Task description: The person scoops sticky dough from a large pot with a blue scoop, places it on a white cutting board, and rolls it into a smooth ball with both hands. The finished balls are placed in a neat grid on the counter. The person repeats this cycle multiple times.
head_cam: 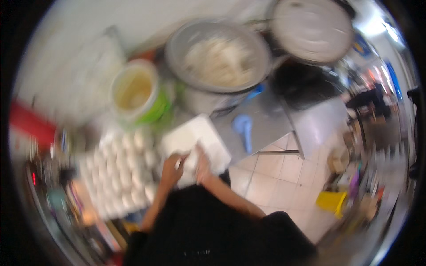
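Both of my hands are over a white rectangular board or tray [203, 129] at the edge of the metal counter. My left hand [173, 169] has its fingers bent near something small and whitish, blurred, between the two hands. My right hand [202, 164] lies with fingers stretched forward over the white surface. Left of the board, rows of several rounded white pieces [123, 169], possibly dough, lie close together. Blur hides whether either hand grips anything.
A large metal bowl [219, 60] holds a pale shredded or doughy mass. Beside it stand a green-and-white bucket [134, 91] and a big round lidded pot [313, 30]. A blue scoop or spoon [244, 129] lies on the counter. Someone in dark clothing [372, 99] is far right.
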The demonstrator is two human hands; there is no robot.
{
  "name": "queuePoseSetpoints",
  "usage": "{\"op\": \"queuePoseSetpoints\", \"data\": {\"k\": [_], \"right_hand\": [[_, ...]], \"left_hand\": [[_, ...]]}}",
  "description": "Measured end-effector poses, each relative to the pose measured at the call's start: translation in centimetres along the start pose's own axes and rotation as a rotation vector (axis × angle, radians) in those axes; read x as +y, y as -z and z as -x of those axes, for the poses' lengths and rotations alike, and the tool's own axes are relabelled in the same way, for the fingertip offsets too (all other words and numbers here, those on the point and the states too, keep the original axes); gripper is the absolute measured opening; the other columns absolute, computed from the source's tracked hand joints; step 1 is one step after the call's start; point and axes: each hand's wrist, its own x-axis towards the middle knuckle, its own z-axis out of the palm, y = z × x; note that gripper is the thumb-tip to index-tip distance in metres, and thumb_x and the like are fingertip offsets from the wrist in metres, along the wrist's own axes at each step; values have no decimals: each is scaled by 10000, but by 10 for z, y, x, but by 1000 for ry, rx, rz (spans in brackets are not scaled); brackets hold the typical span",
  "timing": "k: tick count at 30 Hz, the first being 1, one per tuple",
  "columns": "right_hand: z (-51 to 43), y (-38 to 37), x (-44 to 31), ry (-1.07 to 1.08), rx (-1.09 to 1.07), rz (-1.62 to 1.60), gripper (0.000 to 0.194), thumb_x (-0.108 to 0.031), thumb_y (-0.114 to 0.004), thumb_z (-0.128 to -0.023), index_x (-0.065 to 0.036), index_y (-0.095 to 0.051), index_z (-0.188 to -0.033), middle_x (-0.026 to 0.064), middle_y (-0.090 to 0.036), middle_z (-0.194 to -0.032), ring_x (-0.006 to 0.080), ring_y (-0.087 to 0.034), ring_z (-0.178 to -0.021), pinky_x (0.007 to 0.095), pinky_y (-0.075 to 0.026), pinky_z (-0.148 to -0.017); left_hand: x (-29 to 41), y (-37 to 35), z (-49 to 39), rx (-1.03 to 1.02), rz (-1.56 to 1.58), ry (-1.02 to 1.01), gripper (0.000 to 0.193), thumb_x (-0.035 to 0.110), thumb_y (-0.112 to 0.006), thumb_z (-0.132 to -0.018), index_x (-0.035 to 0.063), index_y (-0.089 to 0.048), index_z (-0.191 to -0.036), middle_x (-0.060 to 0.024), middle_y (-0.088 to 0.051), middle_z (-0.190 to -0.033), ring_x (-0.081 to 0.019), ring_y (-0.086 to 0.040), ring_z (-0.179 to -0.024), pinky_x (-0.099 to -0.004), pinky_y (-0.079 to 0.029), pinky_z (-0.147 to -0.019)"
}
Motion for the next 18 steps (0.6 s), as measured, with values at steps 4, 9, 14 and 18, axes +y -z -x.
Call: {"op": "queuePoseSetpoints", "data": {"k": [4,9,14,18], "right_hand": [[8,-16,-5,8,-128,-150,544,-364,-644,-949,-35,-479,-1349,123,-612,-1182,231,-644,-1020,328,-560,-865],[9,-32,8,16,-255,612,591,-341,-602,-962,-35,-382,-1418,173,-543,-1238,284,-544,-1129,375,-459,-987],[-43,-39,52,410,-655,1358,854,-504,-560,-960,18,-201,-1533,272,-399,-1453,364,-377,-1382,425,-315,-1141],[-98,-87,112,492,-532,1112,791,-451,-675,-897,33,-343,-1429,268,-454,-1370,346,-482,-1264,434,-379,-1069]], "left_hand": [[2,22,16,-137,320,244,437,24,-592,-843,29,-597,-1280,-144,-692,-1061,-222,-645,-897,-339,-482,-719],[-13,35,58,-14,700,639,399,130,-578,-919,86,-508,-1309,-93,-610,-987,-167,-553,-901,-300,-457,-762],[-37,36,91,266,-62,511,392,102,-626,-925,33,-492,-1287,-120,-618,-1023,-213,-587,-814,-353,-495,-755],[-46,51,100,314,-74,597,474,87,-646,-901,-5,-468,-1331,-165,-626,-1038,-257,-608,-813,-371,-504,-755]]}}
